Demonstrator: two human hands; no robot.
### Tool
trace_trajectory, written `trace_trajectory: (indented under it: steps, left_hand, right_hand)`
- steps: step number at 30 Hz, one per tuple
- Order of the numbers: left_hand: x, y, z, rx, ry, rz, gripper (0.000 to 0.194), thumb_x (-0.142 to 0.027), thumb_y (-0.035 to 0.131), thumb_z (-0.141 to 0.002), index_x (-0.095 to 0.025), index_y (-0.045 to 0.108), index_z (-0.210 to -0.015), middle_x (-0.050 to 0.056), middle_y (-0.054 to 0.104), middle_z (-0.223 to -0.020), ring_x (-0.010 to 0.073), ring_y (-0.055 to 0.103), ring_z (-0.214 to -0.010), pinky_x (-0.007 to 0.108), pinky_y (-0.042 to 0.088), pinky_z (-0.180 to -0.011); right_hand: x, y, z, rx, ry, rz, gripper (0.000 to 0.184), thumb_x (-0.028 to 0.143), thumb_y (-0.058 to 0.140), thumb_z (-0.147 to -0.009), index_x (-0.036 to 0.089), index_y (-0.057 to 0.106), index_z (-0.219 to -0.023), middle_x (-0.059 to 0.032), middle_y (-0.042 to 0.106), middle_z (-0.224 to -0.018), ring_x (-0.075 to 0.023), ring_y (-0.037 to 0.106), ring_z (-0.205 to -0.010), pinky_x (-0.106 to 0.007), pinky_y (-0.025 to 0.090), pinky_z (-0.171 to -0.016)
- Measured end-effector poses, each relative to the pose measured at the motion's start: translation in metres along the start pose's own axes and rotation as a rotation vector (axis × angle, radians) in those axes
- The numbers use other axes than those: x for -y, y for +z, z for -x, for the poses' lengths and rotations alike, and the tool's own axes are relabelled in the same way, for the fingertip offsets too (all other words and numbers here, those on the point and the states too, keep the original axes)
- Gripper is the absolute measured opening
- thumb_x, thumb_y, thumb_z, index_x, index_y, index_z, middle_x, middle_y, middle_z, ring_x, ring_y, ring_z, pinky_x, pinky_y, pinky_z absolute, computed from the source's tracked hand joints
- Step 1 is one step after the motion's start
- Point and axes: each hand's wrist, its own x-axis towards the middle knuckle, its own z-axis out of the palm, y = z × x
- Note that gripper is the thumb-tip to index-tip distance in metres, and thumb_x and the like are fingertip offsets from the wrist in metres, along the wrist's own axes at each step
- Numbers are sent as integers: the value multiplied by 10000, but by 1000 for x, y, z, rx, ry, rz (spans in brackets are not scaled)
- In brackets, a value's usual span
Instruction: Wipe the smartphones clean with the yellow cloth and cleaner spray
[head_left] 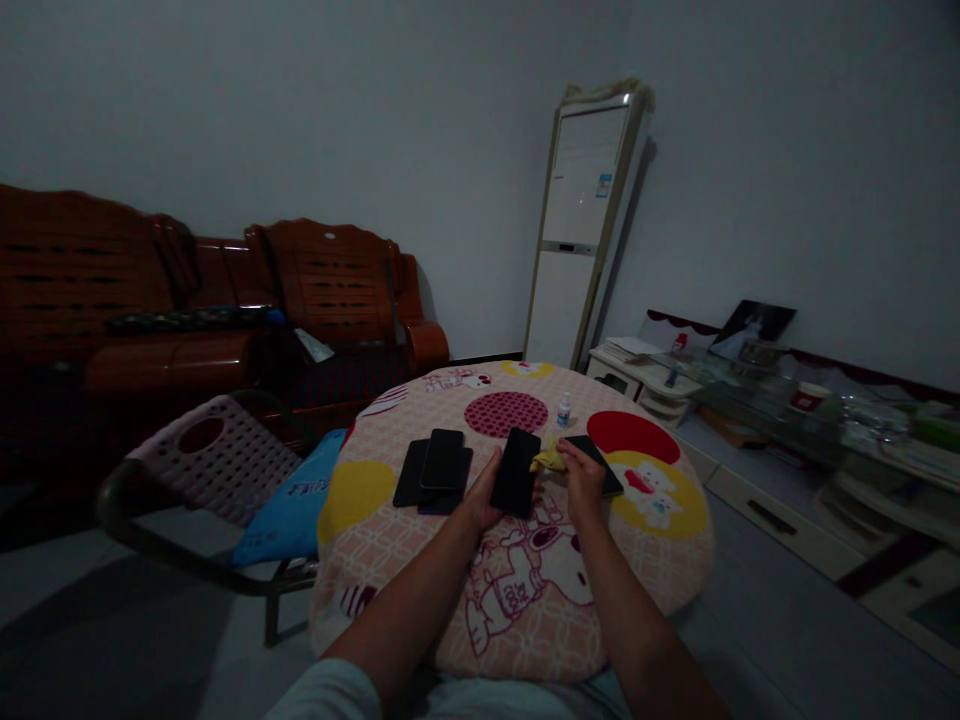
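My left hand [484, 495] grips a black smartphone [516, 470] by its left edge, tilted up over the table, its dark face toward me. In my right hand [583, 478] is a crumpled yellow cloth [551, 458], pinched between the fingers beside the phone's right edge. Another dark phone [600, 462] lies partly behind my right hand. To the left rests a small pile of dark phones [442, 462], overlapping one another. A small clear spray bottle [564, 410] with a white top stands upright just beyond the cloth.
A patterned cloth covers the round table [517, 640]. On the left is a woven chair [217, 460] with a blue cushion [292, 505]; wooden sofas [330, 290] stand behind. A tall air conditioner [574, 230] is at the back, a cluttered glass-topped cabinet [772, 400] at right.
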Motion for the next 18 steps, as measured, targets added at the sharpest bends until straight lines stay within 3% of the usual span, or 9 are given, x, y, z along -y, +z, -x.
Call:
trace_trajectory:
  steps: [5,8,11,14,18]
  left_hand:
    - [-1,1,1,-23,31,-18,682,-639,365,-876,-62,601,-1152,165,685,-917,251,664,-752,391,527,-710]
    - [-1,0,-1,-60,61,-23,670,-627,362,-884,-61,596,-1158,160,693,-899,254,671,-760,392,527,-723]
    - [0,2,0,-53,51,-4,655,-609,359,-896,-59,589,-1167,163,698,-946,264,674,-870,393,514,-812]
    - [2,9,4,-2,35,-10,627,-578,361,-911,-62,578,-1194,169,687,-1041,259,661,-965,371,494,-874]
    - [6,14,9,89,-54,-114,635,-610,381,-888,-111,561,-1236,167,689,-1028,286,679,-876,412,522,-769]
  right_hand:
    - [-3,0,3,47,-20,27,296,309,631,-667,161,733,-903,-85,722,-1013,-225,674,-926,-318,552,-753]
    - [2,-1,8,102,47,22,395,368,670,-671,126,711,-980,-60,722,-713,-188,667,-606,-280,527,-548]
    - [5,-1,13,159,115,43,429,430,652,-700,96,697,-966,38,542,-393,-118,466,-314,-214,351,-346]
    - [5,2,13,149,91,75,400,432,664,-684,113,680,-924,65,511,-398,-84,379,-279,-201,268,-323]
    - [6,8,8,81,-75,289,306,444,630,-721,151,673,-798,-3,628,-584,-131,529,-444,-237,389,-436]
